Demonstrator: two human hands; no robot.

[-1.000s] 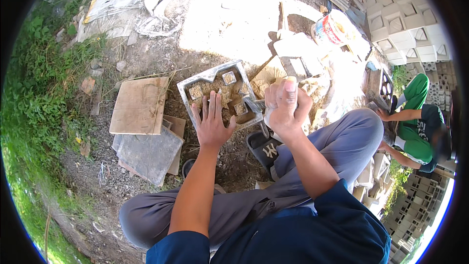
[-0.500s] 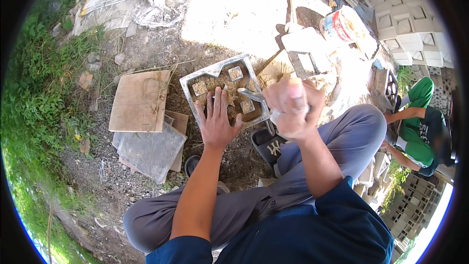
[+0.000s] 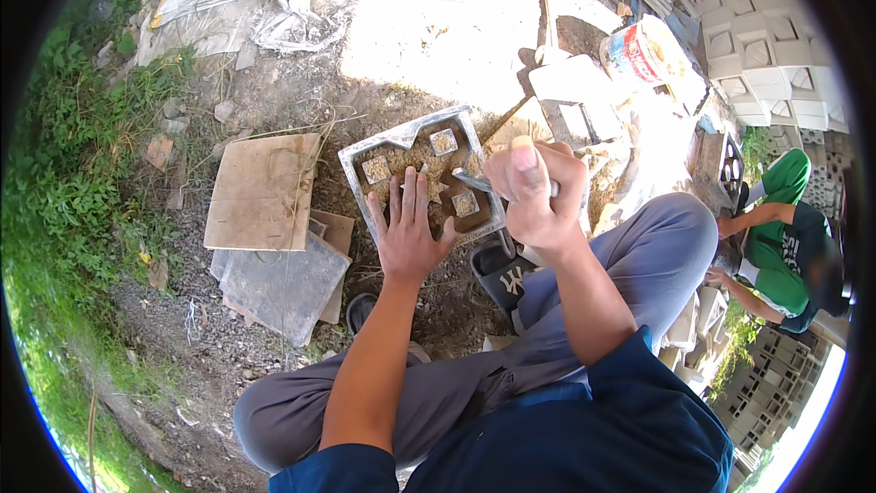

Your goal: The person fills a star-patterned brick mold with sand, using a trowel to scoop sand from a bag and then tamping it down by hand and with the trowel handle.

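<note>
A grey metal mold [image 3: 398,138] with a notched rim sits on the ground in front of me. Inside it stand several square blocks with sandy tops, such as the far-right block [image 3: 443,142], plus a small star-shaped piece [image 3: 439,190]. Damp sandy mix lies around them. My left hand [image 3: 409,233] rests on the mold's near side, fingers stretched out and apart, holding nothing. Over the mold's right side my right hand [image 3: 538,192] is a closed fist, thumb up, around a grey metal bar [image 3: 471,180]. The bar's tip points into the mold; whether it touches is unclear.
To the left, a wooden board [image 3: 262,192] lies over grey slabs [image 3: 283,285]. A bucket [image 3: 643,53] stands at the far right, near a pale flat board [image 3: 570,80]. Another person [image 3: 785,242] sits at the right, by stacked pale blocks [image 3: 757,27]. Plants grow along the left.
My right fist has shifted slightly left with the bar and is less blurred. The left hand stays in nearly the same place on the mold.
</note>
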